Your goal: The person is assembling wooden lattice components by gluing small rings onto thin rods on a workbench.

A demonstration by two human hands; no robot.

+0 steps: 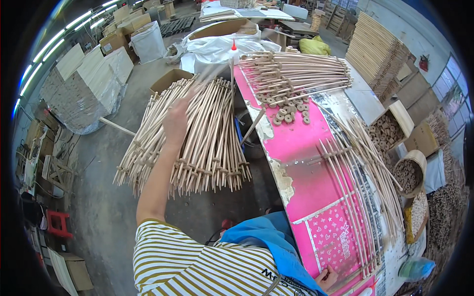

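Note:
My left arm stretches out over a large pile of wooden rods fitted with small wooden rings (pixel 207 153). My left hand (pixel 176 118) is above that pile; motion smears its fingers, and a pale blurred streak lies just beyond them. At the near end of the pink-covered table, my right hand (pixel 327 278) has its fingers curled beside the ends of several thin wooden rods (pixel 348 207). What those fingers hold, if anything, is too small to make out. Loose wooden rings (pixel 289 112) lie farther up the table, below a stack of ringed rods (pixel 301 71).
A white glue bottle with a red tip (pixel 233 49) stands at the table's far left corner. Along the right side are a box of wooden rings (pixel 387 130) and a round tub of rings (pixel 409 175). A red stool (pixel 59 223) stands on the floor at left.

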